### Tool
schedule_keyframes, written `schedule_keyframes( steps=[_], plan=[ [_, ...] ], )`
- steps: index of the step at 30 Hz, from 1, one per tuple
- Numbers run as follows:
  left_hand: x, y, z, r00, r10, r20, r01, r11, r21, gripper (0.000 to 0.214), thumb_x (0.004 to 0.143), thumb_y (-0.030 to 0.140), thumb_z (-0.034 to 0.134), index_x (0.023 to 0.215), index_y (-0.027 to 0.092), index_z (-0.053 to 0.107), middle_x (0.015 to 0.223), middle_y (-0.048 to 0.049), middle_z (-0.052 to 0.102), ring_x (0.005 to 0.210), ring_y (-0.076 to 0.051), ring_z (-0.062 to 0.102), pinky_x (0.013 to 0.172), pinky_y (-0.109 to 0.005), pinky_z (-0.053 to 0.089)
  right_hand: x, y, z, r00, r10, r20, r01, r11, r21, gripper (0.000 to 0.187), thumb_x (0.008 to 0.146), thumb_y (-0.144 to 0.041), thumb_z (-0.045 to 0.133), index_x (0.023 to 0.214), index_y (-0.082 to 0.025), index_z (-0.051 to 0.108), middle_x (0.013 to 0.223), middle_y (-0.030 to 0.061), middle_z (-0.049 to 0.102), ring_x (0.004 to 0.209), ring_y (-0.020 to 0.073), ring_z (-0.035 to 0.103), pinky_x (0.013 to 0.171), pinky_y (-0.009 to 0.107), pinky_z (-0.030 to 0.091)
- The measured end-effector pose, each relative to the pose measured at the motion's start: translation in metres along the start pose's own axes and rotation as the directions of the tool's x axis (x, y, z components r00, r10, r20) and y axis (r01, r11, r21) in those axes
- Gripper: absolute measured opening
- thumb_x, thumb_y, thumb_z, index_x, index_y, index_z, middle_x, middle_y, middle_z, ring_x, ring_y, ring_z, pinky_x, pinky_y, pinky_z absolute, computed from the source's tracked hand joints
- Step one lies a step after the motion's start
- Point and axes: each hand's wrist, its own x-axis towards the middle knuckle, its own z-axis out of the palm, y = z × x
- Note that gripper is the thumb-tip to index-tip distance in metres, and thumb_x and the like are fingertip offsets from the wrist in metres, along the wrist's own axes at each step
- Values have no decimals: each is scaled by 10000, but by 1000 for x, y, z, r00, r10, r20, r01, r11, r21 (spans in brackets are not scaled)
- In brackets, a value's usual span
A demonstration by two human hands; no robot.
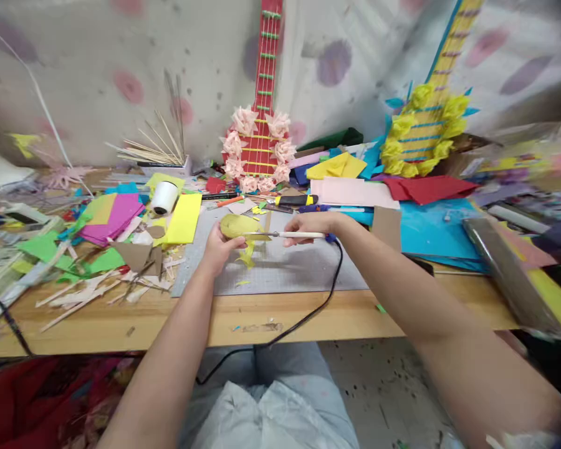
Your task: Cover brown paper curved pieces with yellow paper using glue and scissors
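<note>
My left hand (217, 249) pinches a rounded piece of yellow paper (236, 226) above the grey cutting mat (280, 277). A thin yellow strip (247, 257) hangs below it. In my right hand (315, 222) is a pair of scissors (303, 235) with a pale handle, its blades pointing left and meeting the paper's lower right edge. Near the end of the handle, a black cord (339, 265) runs down over the table edge towards my lap. Whether the blades are apart cannot be made out.
Paper sheets and wood scraps (81, 293) cover the left side, beside a white roll (164, 197). A red paper-flowered guitar (257, 149) and a yellow one (423, 134) stand behind. Blue sheets (442, 231) and a plastic-wrapped bar (500, 268) lie right.
</note>
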Motion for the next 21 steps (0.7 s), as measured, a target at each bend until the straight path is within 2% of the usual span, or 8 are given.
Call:
schedule_keyframes(
  steps=[11,21],
  plan=[
    [1,0,0,1000,-15,5,15,1000,2,562,482,243,776,956,139,492,794,-11,616,611,-120,588,561,-272,512,1,0,1,1000,-6,-25,6,1000,16,491,586,-613,631,705,-145,544,519,-51,441,459,55,405,444,210,318],
    [-1,2,3,999,-36,6,36,999,-21,560,471,234,783,948,142,504,807,-17,617,624,-125,590,550,-268,509,0,0,0,998,0,-64,-3,999,-38,501,576,-629,629,664,-142,545,508,-43,441,459,59,409,445,214,301]
  ],
)
